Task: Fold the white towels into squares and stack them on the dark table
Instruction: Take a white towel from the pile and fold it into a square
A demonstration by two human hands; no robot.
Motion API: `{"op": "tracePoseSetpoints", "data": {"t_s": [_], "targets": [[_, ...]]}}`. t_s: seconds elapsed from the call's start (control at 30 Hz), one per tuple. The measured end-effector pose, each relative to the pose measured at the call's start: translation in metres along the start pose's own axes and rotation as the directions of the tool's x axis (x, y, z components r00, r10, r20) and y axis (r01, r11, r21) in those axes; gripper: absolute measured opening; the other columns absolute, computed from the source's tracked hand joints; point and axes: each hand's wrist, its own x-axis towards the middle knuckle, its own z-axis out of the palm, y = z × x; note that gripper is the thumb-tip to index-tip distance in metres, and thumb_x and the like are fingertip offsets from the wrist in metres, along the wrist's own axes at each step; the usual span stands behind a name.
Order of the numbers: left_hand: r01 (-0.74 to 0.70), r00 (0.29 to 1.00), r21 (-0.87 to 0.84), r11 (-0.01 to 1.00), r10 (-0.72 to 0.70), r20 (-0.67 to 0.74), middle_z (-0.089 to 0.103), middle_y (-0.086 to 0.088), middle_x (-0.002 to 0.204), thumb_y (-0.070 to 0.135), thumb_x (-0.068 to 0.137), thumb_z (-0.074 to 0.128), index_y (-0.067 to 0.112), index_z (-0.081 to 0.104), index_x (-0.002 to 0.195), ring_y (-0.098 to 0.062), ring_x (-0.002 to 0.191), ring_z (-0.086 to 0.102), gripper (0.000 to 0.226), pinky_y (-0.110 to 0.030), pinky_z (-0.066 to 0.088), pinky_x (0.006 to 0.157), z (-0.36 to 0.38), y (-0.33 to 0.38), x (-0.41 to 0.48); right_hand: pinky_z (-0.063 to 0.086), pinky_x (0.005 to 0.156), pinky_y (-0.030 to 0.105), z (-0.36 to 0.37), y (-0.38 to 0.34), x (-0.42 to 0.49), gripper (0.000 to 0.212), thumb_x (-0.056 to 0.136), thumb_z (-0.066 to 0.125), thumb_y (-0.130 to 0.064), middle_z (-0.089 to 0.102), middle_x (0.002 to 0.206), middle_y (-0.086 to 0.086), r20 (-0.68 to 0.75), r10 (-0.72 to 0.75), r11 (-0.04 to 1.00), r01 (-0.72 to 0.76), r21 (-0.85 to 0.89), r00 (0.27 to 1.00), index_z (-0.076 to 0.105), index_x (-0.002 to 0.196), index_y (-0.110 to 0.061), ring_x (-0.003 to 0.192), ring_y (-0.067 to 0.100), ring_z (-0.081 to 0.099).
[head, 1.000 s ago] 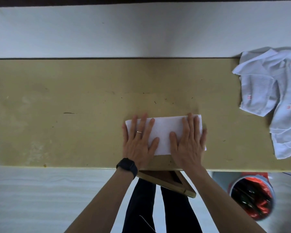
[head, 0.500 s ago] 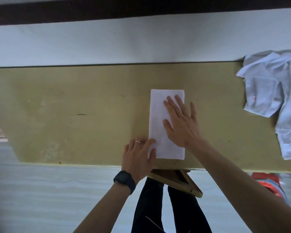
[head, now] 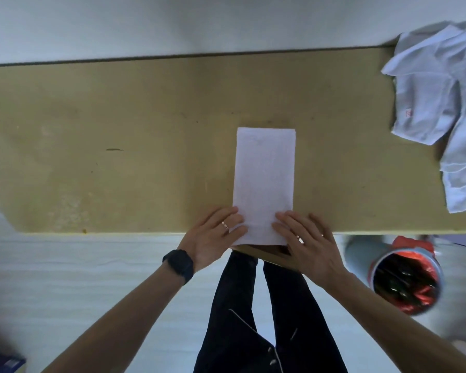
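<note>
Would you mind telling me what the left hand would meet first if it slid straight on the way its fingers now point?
The folded towel. The left hand points away and to the right, with its fingertips at the towel's near left edge. Past the towel, that line seems to cross only bare tabletop.

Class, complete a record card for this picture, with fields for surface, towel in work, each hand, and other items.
Surface: tan table
Towel in work: white towel, long rectangle, near end past table edge
Left hand: fingers on near left corner, thumb hidden
Right hand: fingers on near right corner, thumb hidden
Other: loose towels at right; bin on floor
</note>
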Motion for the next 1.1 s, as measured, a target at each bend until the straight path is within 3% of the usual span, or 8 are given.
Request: {"op": "tracePoseSetpoints", "data": {"t_s": [0.17, 0.3, 0.37, 0.43, 0.5, 0.67, 0.83, 1.1], "targets": [[0.232, 0.972, -0.257, 0.938, -0.235, 0.020, 0.070, 0.005, 0.102, 0.010, 0.079, 0.059, 0.020, 0.069, 0.097, -0.020, 0.108, 0.063, 0.023, -0.032, 0.044, 0.095, -0.012, 0.017, 0.008, 0.040, 0.107, 0.042, -0.008, 0.013, 0.003, 0.034, 0.087, 0.061, -0.003, 0.057, 0.142, -0.004, -0.024, -0.044, 0.995, 0.046, 0.088, 0.999, 0.072, 0.117, -0.015, 0.128, 0.016, 0.056], [0.696, 0.710, -0.497, 0.518, -0.600, 0.368, 0.065, 0.015, 0.098, 0.026, 0.086, 0.069, 0.026, 0.074, 0.098, -0.010, 0.101, 0.059, 0.013, -0.025, 0.046, 0.086, -0.046, 0.023, 0.037, 0.051, 0.093, 0.039, -0.024, 0.009, 0.017, 0.024, 0.083, 0.076, -0.008, 0.067, 0.126, -0.009, 0.001, 0.112, 0.939, -0.106, 0.326, 0.994, 0.074, 0.106, -0.014, 0.118, 0.015, 0.062], [0.754, 0.645, -0.489, 0.438, -0.635, 0.425, 0.065, 0.015, 0.095, 0.035, 0.088, 0.069, 0.025, 0.074, 0.100, -0.011, 0.097, 0.059, 0.016, -0.024, 0.044, 0.083, -0.061, 0.020, 0.051, 0.050, 0.093, 0.025, -0.042, 0.000, 0.030, 0.020, 0.088, 0.072, -0.012, 0.067, 0.117, -0.018, 0.046, 0.324, 0.823, -0.306, 0.478, 0.945, 0.073, 0.107, -0.017, 0.113, 0.010, 0.061], [0.735, 0.606, -0.622, 0.270, -0.674, 0.423, 0.069, 0.012, 0.086, 0.044, 0.085, 0.066, 0.022, 0.072, 0.094, -0.013, 0.085, 0.063, 0.024, -0.027, 0.048, 0.078, -0.070, 0.013, 0.063, 0.043, 0.086, 0.007, -0.059, -0.008, 0.048, 0.014, 0.096, 0.064, -0.021, 0.066, 0.107, -0.026, 0.138, 0.555, 0.615, -0.516, 0.596, 0.820, 0.072, 0.101, -0.031, 0.103, 0.001, 0.061], [0.708, 0.569, -0.690, 0.150, -0.701, 0.431, 0.066, 0.012, 0.073, 0.046, 0.084, 0.067, 0.024, 0.068, 0.085, -0.010, 0.072, 0.061, 0.022, -0.023, 0.045, 0.067, -0.069, 0.002, 0.076, 0.041, 0.074, 0.006, -0.064, -0.008, 0.069, 0.013, 0.098, 0.059, -0.031, 0.069, 0.091, -0.019, 0.225, 0.657, 0.443, -0.610, 0.657, 0.720, 0.068, 0.090, -0.038, 0.088, -0.003, 0.062], [0.685, 0.502, -0.726, 0.053, -0.757, 0.418, 0.070, 0.004, 0.088, 0.047, 0.094, 0.060, 0.026, 0.065, 0.097, -0.019, 0.083, 0.066, 0.021, -0.026, 0.047, 0.063, -0.052, -0.026, 0.110, 0.035, 0.052, 0.015, -0.052, 0.001, 0.120, 0.032, 0.102, 0.048, -0.035, 0.052, 0.060, -0.015, 0.237, 0.751, 0.342, -0.670, 0.659, 0.617, 0.050, 0.075, -0.018, 0.055, 0.001, 0.043], [0.741, 0.435, -0.670, 0.052, -0.797, 0.420, 0.066, -0.007, 0.096, 0.051, 0.099, 0.048, 0.018, 0.060, 0.102, -0.024, 0.082, 0.061, 0.035, -0.036, 0.050, 0.068, -0.037, -0.040, 0.133, 0.035, 0.052, 0.033, -0.038, 0.014, 0.157, 0.033, 0.105, 0.035, -0.040, 0.054, 0.066, -0.004, 0.208, 0.786, 0.423, -0.751, 0.507, 0.583, 0.045, 0.084, -0.017, 0.058, 0.011, 0.049], [0.807, 0.348, -0.585, 0.078, -0.864, 0.364, 0.063, 0.007, 0.082, 0.048, 0.100, 0.046, 0.020, 0.059, 0.097, -0.011, 0.069, 0.058, 0.032, -0.026, 0.044, 0.058, -0.028, -0.044, 0.145, 0.041, 0.060, 0.037, -0.023, 0.022, 0.175, 0.040, 0.104, 0.028, -0.046, 0.056, 0.068, 0.000, 0.211, 0.833, 0.458, -0.852, 0.255, 0.511, 0.047, 0.086, -0.016, 0.065, 0.025, 0.054]]}}
